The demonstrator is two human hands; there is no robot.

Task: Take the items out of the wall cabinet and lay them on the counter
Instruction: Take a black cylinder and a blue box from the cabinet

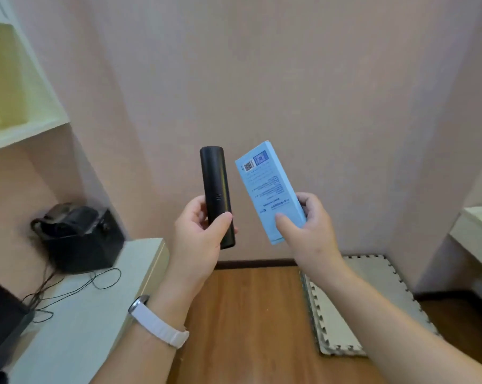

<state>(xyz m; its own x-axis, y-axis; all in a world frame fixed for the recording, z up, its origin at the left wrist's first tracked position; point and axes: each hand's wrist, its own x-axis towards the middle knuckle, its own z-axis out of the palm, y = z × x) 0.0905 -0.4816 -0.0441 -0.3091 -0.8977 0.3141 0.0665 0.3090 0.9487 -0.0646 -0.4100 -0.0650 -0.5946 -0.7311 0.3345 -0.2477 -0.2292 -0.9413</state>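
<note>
A slim black rounded plastic stick (216,189), perhaps a remote, is standing nearly upright in the person's left hand (198,239). The fingers (223,220) are wrapping round its lower half, with the thumb pressing across the front. Just beside it but not touching, a flat light-blue cardboard carton (267,187) with a barcode is tilting in the right hand (309,231), which is pinching its lower end, thumb on the printed face.

Both are hanging in the air before the pink wall, above the wooden floor (248,314) and not yet over the desk. I'd guess both are light and stiff. The black one looks smooth and could slip, so a grip round its middle suits it. The carton may dent if squeezed, so its edges are the safer hold.

The white desk (95,314) is lying low at the left, carrying a black bag (79,239) and thin black cords (95,281). The pale open wall cabinet (26,128) is being cut off at the upper left, its inside blurred. The carton's print is too small to read.
</note>
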